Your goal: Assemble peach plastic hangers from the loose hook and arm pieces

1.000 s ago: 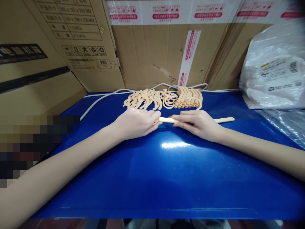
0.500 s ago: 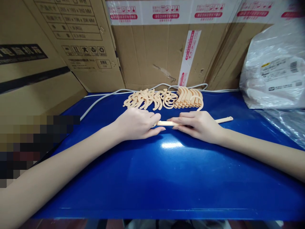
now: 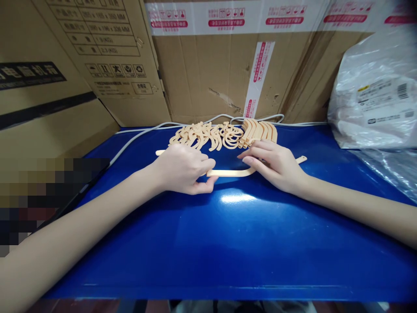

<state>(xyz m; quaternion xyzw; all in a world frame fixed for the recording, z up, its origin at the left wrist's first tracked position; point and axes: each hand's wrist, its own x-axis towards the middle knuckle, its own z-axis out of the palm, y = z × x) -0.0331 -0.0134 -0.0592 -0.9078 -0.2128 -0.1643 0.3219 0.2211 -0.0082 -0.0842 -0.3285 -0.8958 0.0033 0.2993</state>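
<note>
A cream plastic strip (image 3: 230, 173), bent upward at its right part, spans the gap between my hands just over the blue table. My left hand (image 3: 184, 168) is closed with thumb and index finger pinching the strip's left end. A rounded cream tip (image 3: 159, 152) sticks out on the far side of that hand; whether it belongs to the same piece is hidden. My right hand (image 3: 276, 165) has its thumb and fingers around the bend. Past its knuckles the strip's holed end (image 3: 302, 159) shows. Behind my hands lie a heap of cream hook-shaped pieces (image 3: 198, 132) and a row of curved cream arms (image 3: 259, 129).
The blue tabletop (image 3: 208, 248) extends toward me. Cardboard boxes (image 3: 208, 65) stand along the back and left. A white cable (image 3: 140, 133) runs behind the pieces. On the right sits a clear plastic bag (image 3: 374, 95) with white contents.
My right hand has shifted up and loosened its fingers; the strip's bend now shows beside it. My left hand has moved slightly left, and a cream tip now shows behind it.
</note>
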